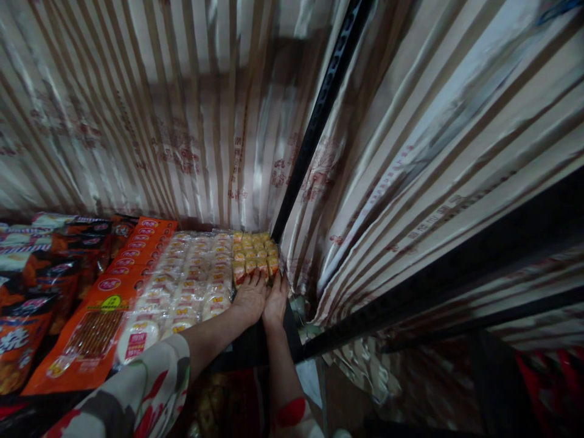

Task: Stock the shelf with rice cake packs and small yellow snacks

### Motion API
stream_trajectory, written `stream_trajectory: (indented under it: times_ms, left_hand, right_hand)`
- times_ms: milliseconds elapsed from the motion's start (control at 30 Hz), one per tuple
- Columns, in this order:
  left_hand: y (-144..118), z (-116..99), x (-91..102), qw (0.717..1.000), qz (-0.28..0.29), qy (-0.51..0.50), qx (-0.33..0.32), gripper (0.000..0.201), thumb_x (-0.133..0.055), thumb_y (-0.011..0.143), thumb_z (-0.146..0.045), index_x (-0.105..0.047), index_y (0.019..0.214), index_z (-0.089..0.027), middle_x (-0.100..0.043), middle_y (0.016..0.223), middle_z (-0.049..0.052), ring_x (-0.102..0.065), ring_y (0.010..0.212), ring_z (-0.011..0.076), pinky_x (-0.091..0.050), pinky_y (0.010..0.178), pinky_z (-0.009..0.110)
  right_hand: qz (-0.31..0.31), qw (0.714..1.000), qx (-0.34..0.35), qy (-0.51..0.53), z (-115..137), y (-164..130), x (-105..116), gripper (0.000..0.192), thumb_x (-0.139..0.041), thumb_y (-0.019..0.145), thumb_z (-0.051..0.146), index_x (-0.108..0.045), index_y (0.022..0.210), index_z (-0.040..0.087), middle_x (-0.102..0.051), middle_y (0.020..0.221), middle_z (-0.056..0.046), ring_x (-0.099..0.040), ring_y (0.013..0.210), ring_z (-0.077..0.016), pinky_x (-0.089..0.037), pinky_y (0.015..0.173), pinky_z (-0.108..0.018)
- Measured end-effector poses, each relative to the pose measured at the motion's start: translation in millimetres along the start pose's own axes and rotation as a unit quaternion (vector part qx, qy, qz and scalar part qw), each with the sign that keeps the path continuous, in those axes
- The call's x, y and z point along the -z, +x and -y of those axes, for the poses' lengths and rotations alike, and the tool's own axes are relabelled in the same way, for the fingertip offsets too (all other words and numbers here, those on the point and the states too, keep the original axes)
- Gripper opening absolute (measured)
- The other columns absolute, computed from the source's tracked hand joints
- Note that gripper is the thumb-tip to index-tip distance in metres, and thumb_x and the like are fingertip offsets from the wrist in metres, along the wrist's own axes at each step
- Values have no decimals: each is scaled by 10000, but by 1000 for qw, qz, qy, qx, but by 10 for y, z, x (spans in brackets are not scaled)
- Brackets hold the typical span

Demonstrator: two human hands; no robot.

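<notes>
My left hand (pixel 249 299) and right hand (pixel 275 299), fingers flat and together, press the clear pack of small yellow-orange wrapped snacks (pixel 253 254), its printed writing too blurred to read.

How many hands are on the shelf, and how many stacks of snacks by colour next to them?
Hands: 2, the left hand and the right hand, both on the yellow-orange packs
Yellow-orange packs: 1 stack
White round packs: 1 stack
Long orange packs: 1 stack
Total: 5
</notes>
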State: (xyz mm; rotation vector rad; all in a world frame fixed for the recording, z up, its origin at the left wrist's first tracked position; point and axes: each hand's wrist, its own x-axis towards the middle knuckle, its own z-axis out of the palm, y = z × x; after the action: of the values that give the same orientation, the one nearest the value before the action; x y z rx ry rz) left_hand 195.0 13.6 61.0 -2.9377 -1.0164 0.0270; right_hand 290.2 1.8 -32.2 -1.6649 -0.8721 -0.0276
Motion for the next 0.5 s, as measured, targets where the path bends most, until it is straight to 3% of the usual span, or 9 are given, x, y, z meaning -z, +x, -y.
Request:
stream_trajectory:
  times_ms: [500]
  left_hand:
    - [26,49,-80,1000,-26,12,-6,453,-320,911,-152,-497,1324,-96,-383,1467,130,-320,1360,280,-329,1074,437]
  right_hand:
    - [-11,1000,-9,4,129,-33,23,475,-511,699,441,-607,1162,390,-588,1173,-154,-455,1202,-371,-299,965,-649]
